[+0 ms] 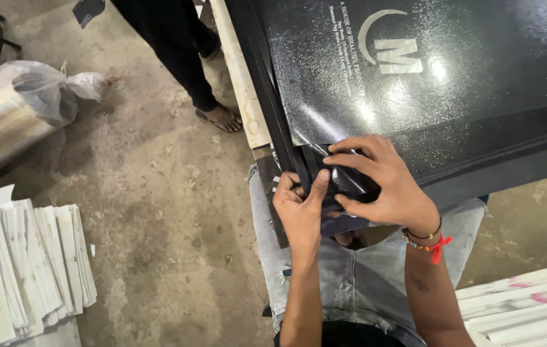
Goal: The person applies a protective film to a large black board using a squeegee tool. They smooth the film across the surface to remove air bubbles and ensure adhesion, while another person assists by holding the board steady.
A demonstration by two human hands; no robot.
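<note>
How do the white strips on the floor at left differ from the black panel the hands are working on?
The white strips are many, narrow and pale, stacked loose on the floor; the black panel is one wide, glossy, dark sheet raised above it. Nobody touches the strips, while the left hand and right hand press at the panel's corner. Both are flat and straight-edged.

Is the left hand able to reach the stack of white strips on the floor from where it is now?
Probably not without leaning. The left hand presses the black film at the panel corner, and the white strips lie far across bare floor. Nothing blocks the way.
</note>
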